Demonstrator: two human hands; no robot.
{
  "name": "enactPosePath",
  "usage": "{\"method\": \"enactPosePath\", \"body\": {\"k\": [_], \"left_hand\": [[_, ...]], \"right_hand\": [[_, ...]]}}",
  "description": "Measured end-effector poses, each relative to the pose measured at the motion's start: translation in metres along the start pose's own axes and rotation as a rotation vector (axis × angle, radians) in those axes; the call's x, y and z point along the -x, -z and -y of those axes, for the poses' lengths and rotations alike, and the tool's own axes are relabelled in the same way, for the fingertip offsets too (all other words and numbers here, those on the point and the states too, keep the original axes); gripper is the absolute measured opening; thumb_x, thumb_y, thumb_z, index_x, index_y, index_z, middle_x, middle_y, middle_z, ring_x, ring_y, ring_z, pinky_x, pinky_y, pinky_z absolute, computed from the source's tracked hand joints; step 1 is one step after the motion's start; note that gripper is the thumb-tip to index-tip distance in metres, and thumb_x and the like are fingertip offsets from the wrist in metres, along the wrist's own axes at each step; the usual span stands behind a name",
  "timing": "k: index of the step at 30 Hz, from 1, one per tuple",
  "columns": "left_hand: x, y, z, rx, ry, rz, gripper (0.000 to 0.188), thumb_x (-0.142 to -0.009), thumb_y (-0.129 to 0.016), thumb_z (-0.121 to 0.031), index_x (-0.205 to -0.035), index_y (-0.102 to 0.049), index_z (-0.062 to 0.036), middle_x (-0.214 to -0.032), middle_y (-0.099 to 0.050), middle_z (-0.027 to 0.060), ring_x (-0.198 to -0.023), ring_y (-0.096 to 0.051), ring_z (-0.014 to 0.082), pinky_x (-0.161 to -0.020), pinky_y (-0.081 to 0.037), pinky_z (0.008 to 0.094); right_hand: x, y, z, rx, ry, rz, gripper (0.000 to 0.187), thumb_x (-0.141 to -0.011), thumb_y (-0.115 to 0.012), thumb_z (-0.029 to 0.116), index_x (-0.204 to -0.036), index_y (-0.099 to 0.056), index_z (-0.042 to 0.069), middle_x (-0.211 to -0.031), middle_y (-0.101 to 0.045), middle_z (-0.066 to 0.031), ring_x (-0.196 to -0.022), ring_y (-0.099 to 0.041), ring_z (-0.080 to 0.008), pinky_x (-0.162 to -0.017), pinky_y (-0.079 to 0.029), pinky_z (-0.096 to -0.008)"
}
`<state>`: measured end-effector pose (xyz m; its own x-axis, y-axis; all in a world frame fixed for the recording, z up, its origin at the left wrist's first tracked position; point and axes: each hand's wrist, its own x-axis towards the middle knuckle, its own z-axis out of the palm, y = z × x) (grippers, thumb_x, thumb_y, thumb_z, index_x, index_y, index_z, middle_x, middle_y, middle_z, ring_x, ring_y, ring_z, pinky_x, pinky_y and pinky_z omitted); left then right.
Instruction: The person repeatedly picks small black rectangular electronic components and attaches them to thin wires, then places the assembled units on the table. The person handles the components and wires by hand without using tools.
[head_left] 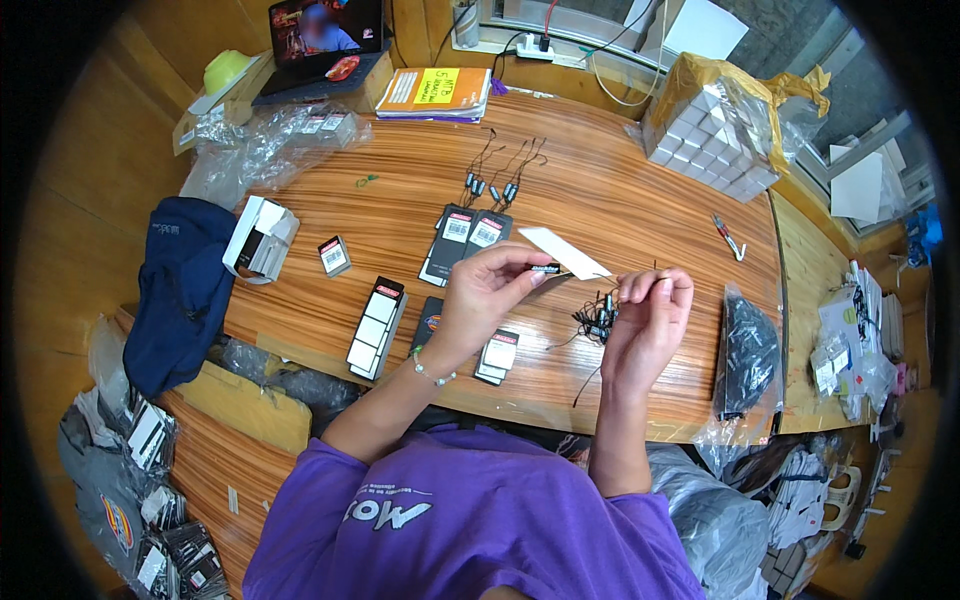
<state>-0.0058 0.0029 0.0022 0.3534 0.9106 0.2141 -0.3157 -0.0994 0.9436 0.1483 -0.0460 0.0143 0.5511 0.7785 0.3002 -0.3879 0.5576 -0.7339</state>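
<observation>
Between the thumb and fingers of my left hand (480, 295) is a small black tag (545, 268). A thin dark cord (600, 276) runs from it toward my right hand (652, 310), whose fingertips pinch the cord's end. A white card (565, 252) slants just beyond the black tag; whether it hangs on the cord I cannot tell. Under my right hand lies a tangled pile of black corded tags (594, 320). Beside my left wrist are a small stack of white labels (497, 357) and a black card (428, 322), partly hidden by my arm.
Stacked black hang tags (440, 258) lie beyond my left hand, below bunched corded tags (508, 190). A long tag stack (376, 328) and an open white box (262, 240) are at left. Scissors-like snips (728, 238), a bagged black bundle (748, 355) and a wrapped block of boxes (712, 135) are at right.
</observation>
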Motion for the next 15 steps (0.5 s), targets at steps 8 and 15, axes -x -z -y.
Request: {"method": "enactPosePath", "body": {"k": [8,15], "left_hand": [[0.001,0.004,-0.018,-0.306,-0.272,-0.023,0.021,-0.077,-0.061,0.007,-0.096,-0.065,0.0009,-0.096,-0.059,0.0085,-0.088,-0.057,0.0147,-0.076,-0.047,0.0244],[0.004,0.008,-0.028,-0.277,-0.243,0.003,0.023,-0.077,-0.061,0.009,-0.097,-0.064,0.0005,-0.100,-0.057,0.0082,-0.092,-0.055,0.0133,-0.077,-0.046,0.0236]], "right_hand": [[0.011,-0.015,0.006,0.334,-0.226,0.318,0.016,-0.088,-0.049,0.000,-0.104,-0.045,0.001,-0.076,-0.054,-0.0046,-0.069,-0.052,-0.0097,-0.064,-0.043,-0.0225],[0.008,-0.015,0.010,0.221,-0.374,0.362,0.019,-0.087,-0.052,0.000,-0.104,-0.042,0.002,-0.075,-0.057,-0.0066,-0.068,-0.054,-0.0100,-0.063,-0.044,-0.0218]]}}
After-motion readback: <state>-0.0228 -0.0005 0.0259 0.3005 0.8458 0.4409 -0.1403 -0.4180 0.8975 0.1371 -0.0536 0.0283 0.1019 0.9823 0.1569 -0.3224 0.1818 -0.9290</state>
